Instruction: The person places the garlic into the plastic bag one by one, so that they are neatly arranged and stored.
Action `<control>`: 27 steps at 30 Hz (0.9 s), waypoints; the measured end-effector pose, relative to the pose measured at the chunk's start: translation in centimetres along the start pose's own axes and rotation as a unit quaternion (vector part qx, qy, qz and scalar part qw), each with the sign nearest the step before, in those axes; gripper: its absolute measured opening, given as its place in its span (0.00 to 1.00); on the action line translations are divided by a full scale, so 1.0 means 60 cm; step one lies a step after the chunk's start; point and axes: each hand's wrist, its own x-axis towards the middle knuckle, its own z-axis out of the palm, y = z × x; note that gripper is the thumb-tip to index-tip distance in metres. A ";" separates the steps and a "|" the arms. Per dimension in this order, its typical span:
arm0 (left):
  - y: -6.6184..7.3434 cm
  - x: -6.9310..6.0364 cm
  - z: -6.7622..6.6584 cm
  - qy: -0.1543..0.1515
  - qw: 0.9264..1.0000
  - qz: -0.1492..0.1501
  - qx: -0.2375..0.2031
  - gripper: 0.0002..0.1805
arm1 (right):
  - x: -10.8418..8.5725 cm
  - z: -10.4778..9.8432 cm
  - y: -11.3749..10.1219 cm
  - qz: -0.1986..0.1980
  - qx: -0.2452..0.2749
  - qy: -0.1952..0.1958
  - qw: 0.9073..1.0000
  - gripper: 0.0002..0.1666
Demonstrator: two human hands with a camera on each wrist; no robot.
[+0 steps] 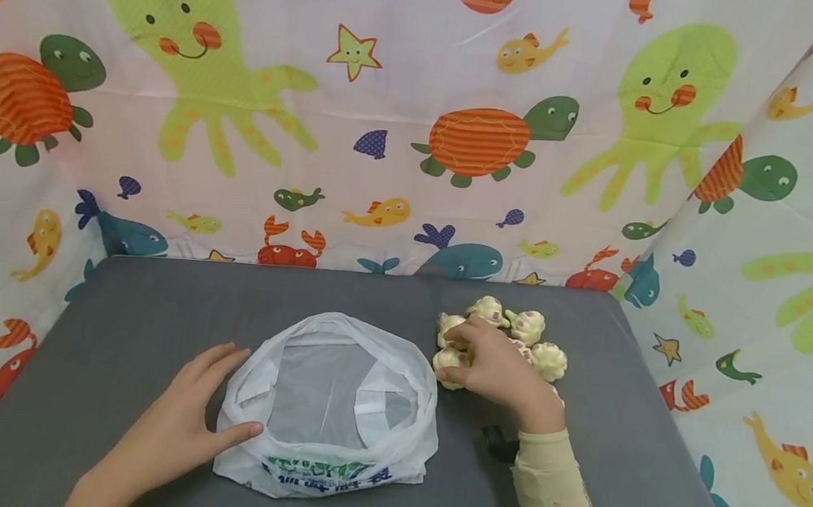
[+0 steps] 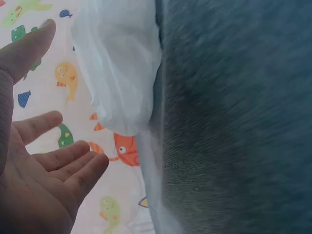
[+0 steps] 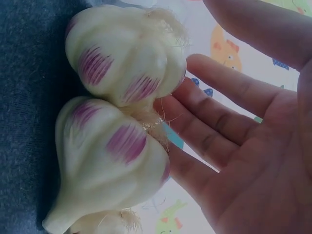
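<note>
A white plastic bag (image 1: 412, 446) carries green and dark-blue print (image 1: 326, 474) low on its near wall; the lettering is creased along the folds and cannot be read with confidence. Small marks run along the cream sleeve (image 1: 555, 496) on the right arm, too tiny to make out.

The bag sits on the grey table (image 1: 643, 472), left of the garlic bulbs (image 1: 549, 361), its mouth wide and facing up, with a white strip crossing the right part of the opening. At least six bulbs cluster in the far right part of the table; the leftmost ones lie just beside the bag's right rim, leaving a narrow gap. Bare grey surface spreads left of the bag and right of the bulbs. The table's far edge runs along a cloth (image 1: 412, 42) patterned with sea animals, and its right edge slants outward toward the near side.

The left hand (image 1: 189, 408) is spread, thumb well apart from the fingers, alongside the bag's left rim; it grips nothing, and whether its tips touch the plastic cannot be told. The right hand (image 1: 495, 364) reaches over the left side of the cluster. In the right wrist view its fingers extend, parted from the thumb, behind two purple-streaked bulbs, its fingertips against or just beside the upper one; neither is clasped.
</note>
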 end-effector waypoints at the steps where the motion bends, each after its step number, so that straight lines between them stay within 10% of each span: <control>1: -0.002 -0.004 0.003 0.003 1.000 0.005 -0.005 0.57 | 0.000 0.000 0.002 0.001 -0.001 -0.005 1.000 0.29; 17: -0.030 -0.018 0.022 -0.054 0.997 0.028 -0.056 0.60 | 0.002 0.007 0.014 0.027 -0.002 -0.025 0.999 0.28; 27: -0.037 -0.024 0.029 -0.037 0.998 0.045 -0.035 0.54 | 0.004 0.012 0.023 0.013 -0.015 -0.027 0.999 0.27</control>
